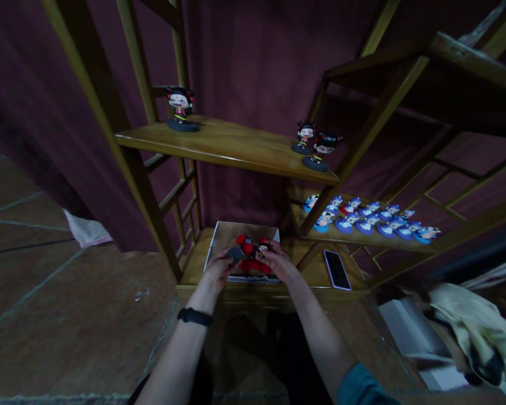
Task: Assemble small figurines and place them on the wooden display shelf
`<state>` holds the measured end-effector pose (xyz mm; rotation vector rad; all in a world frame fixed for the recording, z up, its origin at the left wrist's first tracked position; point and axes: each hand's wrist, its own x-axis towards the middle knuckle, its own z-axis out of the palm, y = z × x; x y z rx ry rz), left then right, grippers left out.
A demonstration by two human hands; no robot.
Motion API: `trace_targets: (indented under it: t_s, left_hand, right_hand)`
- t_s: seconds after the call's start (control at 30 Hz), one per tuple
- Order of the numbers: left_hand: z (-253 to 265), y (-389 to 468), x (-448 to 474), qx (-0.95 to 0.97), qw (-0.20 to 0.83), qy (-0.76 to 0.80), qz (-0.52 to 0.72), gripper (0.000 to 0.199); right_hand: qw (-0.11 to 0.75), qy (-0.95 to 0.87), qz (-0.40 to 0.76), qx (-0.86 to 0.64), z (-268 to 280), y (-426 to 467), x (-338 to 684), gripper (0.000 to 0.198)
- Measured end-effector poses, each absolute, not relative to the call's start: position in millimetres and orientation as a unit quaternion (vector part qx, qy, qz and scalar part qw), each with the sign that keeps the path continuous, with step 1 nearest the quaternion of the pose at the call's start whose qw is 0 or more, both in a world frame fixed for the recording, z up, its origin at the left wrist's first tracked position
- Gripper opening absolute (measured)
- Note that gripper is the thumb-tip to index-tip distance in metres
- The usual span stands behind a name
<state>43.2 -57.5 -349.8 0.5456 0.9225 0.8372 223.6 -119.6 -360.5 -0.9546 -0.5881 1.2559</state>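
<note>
Over an open white box (223,232) on the lowest shelf, both my hands are closed on small figurine pieces. My left hand (218,267) grips a dark round figurine base (235,255). The fingers of my right hand (280,263) are round a black-haired figurine (263,248). I cannot tell whether base and figure are one piece. Several red round pieces (253,265) lie in the box beneath and between my hands, partly hidden by them.
On the upper shelf (236,140) stand a black-haired figurine (180,104) at left and two figurines (320,149) at right. Several blue and purple figurines (366,222) stand in rows on the right shelf. A phone (337,270) lies right of the box. White boxes (415,332) sit on the floor.
</note>
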Motion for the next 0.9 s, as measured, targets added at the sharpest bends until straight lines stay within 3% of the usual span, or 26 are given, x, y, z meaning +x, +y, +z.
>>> trace_targets:
  t_s: [0.3, 0.47, 0.9]
  left_hand:
    - [-355.0, -74.2, 55.3, 0.306, 0.776, 0.412, 0.367, 0.035]
    - [-356.7, -76.6, 59.9, 0.32, 0.761, 0.424, 0.372, 0.027]
    - [-360.9, -66.1, 58.2, 0.323, 0.751, 0.431, 0.383, 0.021]
  right_hand:
    - [0.668, -0.31, 0.48, -0.477, -354.3, -126.8, 209.4, 0.039]
    - [0.655, -0.342, 0.45, -0.502, -359.7, -120.7, 205.7, 0.044]
    - [0.632, -0.369, 0.442, -0.518, -367.3, -112.1, 207.5, 0.046]
